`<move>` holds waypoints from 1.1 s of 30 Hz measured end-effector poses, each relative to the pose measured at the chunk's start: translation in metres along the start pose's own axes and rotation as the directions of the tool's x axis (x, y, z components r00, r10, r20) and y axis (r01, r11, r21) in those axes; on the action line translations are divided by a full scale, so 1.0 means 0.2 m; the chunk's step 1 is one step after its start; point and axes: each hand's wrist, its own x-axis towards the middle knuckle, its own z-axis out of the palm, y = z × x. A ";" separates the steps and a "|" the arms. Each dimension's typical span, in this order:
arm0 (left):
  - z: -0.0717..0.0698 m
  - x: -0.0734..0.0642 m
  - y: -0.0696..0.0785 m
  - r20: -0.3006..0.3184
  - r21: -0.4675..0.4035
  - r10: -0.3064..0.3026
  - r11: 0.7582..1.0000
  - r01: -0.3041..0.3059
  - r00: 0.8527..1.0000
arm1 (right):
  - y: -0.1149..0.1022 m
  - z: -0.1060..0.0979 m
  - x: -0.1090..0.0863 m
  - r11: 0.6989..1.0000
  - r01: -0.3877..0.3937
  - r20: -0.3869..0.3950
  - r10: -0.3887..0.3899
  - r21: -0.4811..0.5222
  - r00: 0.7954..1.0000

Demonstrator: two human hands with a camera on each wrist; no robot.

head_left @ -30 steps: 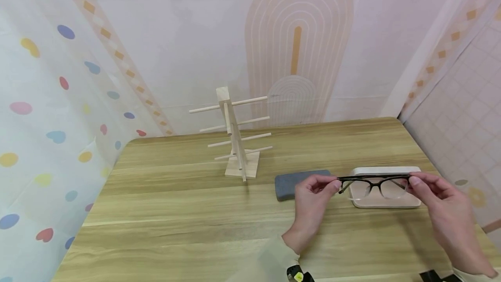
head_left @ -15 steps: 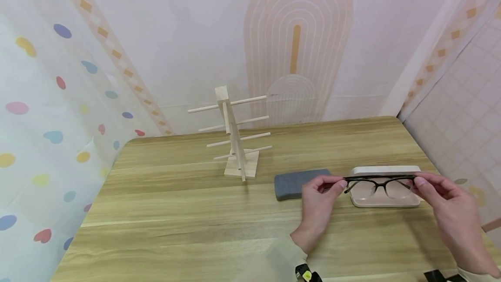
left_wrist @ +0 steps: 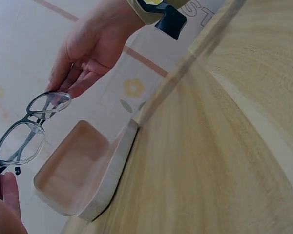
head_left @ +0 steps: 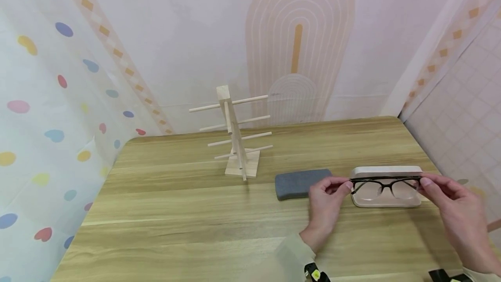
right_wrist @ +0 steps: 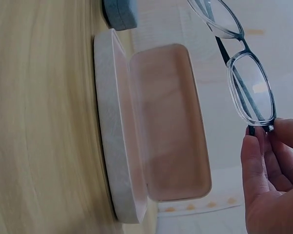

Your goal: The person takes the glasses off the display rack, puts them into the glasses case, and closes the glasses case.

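Note:
Black-rimmed eyeglasses (head_left: 386, 187) with clear lower rims are held level between both hands, their temples folded behind the lenses. My left hand (head_left: 325, 201) pinches one end of the frame between thumb and fingers. At the other end, my right hand (head_left: 455, 208) pinches the opposite corner. Behind and below the eyeglasses, an open white glasses case (head_left: 385, 203) with a pink lining rests on the table, its lid raised. In the right wrist view the eyeglasses (right_wrist: 254, 87) hang apart from the lined lid (right_wrist: 173, 122).
A closed grey-blue glasses case (head_left: 295, 184) lies left of the white one, beside the left hand. Farther left stands a wooden rack (head_left: 235, 138) with several pegs sticking out sideways. The wooden table (head_left: 176, 221) ends at a patterned curtain (head_left: 188, 47).
Both hands have shifted slightly to the right with the eyeglasses, which now line up more squarely in front of the open white case. The cases and rack stay put.

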 end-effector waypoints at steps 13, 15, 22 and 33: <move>0.04 -0.02 -0.03 0.012 0.050 -0.007 0.999 0.007 1.000 | 0.02 -0.07 0.02 0.999 -0.039 0.000 0.039 0.016 0.999; 0.04 -0.02 -0.04 0.013 0.057 -0.009 0.998 0.008 1.000 | 0.02 -0.08 0.03 0.998 -0.057 -0.003 0.057 -0.010 0.998; 0.06 -0.03 -0.06 0.020 0.085 -0.005 0.996 0.004 1.000 | 0.02 -0.12 0.05 0.987 -0.105 0.014 0.108 -0.120 0.994; 0.09 -0.06 -0.08 0.034 0.107 -0.088 0.991 0.084 0.996 | 0.06 -0.15 0.08 0.962 -0.154 0.008 0.160 -0.227 0.987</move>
